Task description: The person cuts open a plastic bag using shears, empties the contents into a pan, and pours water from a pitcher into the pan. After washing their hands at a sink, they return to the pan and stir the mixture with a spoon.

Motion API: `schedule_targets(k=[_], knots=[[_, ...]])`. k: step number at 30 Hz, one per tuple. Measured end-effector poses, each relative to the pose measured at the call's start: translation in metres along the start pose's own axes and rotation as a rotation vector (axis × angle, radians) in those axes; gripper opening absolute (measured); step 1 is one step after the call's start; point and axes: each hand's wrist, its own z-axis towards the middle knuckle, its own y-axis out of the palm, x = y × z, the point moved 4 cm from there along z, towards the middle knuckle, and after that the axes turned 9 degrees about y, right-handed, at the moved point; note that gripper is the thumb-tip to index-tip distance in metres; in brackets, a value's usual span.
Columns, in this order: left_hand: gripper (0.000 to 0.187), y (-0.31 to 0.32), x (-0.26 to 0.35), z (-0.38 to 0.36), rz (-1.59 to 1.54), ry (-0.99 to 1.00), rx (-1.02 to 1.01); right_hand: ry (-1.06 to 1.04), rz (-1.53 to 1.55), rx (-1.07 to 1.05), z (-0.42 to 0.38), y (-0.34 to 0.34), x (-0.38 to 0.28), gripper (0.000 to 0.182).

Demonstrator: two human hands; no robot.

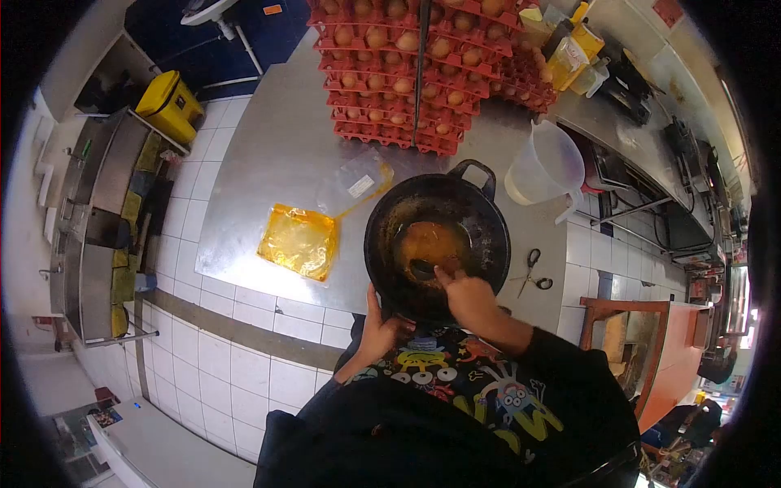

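A black two-handled wok [382, 224] stands on the steel table, with orange-brown liquid [435, 241] in its bottom. My right hand [473, 299] reaches over the near right rim, closed on a dark utensil [421, 267] whose end dips into the liquid; its exact kind is hard to make out. At the near left edge my left hand [381, 332] is closed around the wok's near side, thumb up along the outside; the handle there is mostly hidden. Left of the wok lie an orange-stained plastic bag [299, 242] and a clear labelled bag [358, 180].
Scissors [534, 272] lie right of the wok. A translucent measuring jug [545, 165] stands at the table's right edge. Tall stacks of red egg trays [390, 85] fill the back. A yellow bin [169, 106] stands on the tiled floor at left; an orange-topped table [675, 358] is at right.
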Motion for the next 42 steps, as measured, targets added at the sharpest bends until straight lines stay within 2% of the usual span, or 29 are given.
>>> schedule_targets(k=[3, 6, 10, 13, 16, 20, 22, 26, 28, 32, 34, 35, 37, 41, 42], knots=[[0.087, 0.004, 0.009, -0.002, 0.108, -0.001, -0.053, 0.033, -0.008, -0.008, 0.000, 0.010, -0.017, 0.057], [0.091, 0.002, 0.008, -0.002, 0.095, 0.008, -0.045, 0.101, 0.022, -0.016, 0.013, 0.013, -0.018, 0.047], [0.091, 0.001, 0.011, -0.004, 0.095, 0.079, -0.091, 0.074, 0.139, -0.041, 0.039, 0.020, -0.003, 0.052], [0.091, 0.006, 0.021, -0.006, 0.102, -0.019, -0.046, 0.044, 0.128, -0.117, 0.024, 0.016, -0.019, 0.050], [0.091, 0.001, 0.015, -0.004, 0.045, -0.036, 0.026, -0.022, -0.030, -0.057, -0.006, 0.010, -0.041, 0.048], [0.089, -0.006, 0.004, -0.005, -0.048, -0.035, 0.084, -0.043, -0.116, -0.017, -0.019, 0.004, -0.030, 0.051], [0.088, -0.012, -0.003, -0.006, -0.030, -0.024, 0.087, 0.010, -0.125, -0.066, -0.016, -0.001, -0.024, 0.051], [0.085, -0.013, -0.001, -0.006, 0.030, -0.024, 0.023, 0.103, -0.072, -0.037, 0.004, 0.014, -0.012, 0.051], [0.084, -0.012, 0.000, -0.006, 0.035, -0.046, 0.015, 0.172, 0.047, 0.108, 0.016, 0.020, -0.010, 0.052], [0.086, -0.013, -0.001, -0.004, -0.003, -0.007, 0.005, 0.228, 0.048, 0.010, 0.020, 0.021, -0.024, 0.053], [0.087, -0.013, -0.002, -0.006, -0.049, -0.012, 0.015, 0.099, 0.055, -0.056, 0.004, 0.015, -0.033, 0.053], [0.088, -0.013, -0.002, -0.007, -0.071, -0.016, 0.023, 0.100, 0.054, -0.057, -0.003, 0.012, -0.031, 0.053], [0.089, -0.014, -0.001, -0.008, -0.095, -0.018, 0.033, 0.003, -0.061, -0.074, -0.016, 0.008, -0.026, 0.054], [0.091, -0.012, 0.004, -0.008, -0.056, -0.022, -0.008, 0.073, -0.208, -0.097, -0.008, 0.014, -0.004, 0.055], [0.091, -0.011, 0.005, -0.009, -0.036, -0.015, -0.028, 0.029, -0.160, 0.029, -0.004, 0.012, -0.003, 0.054]])
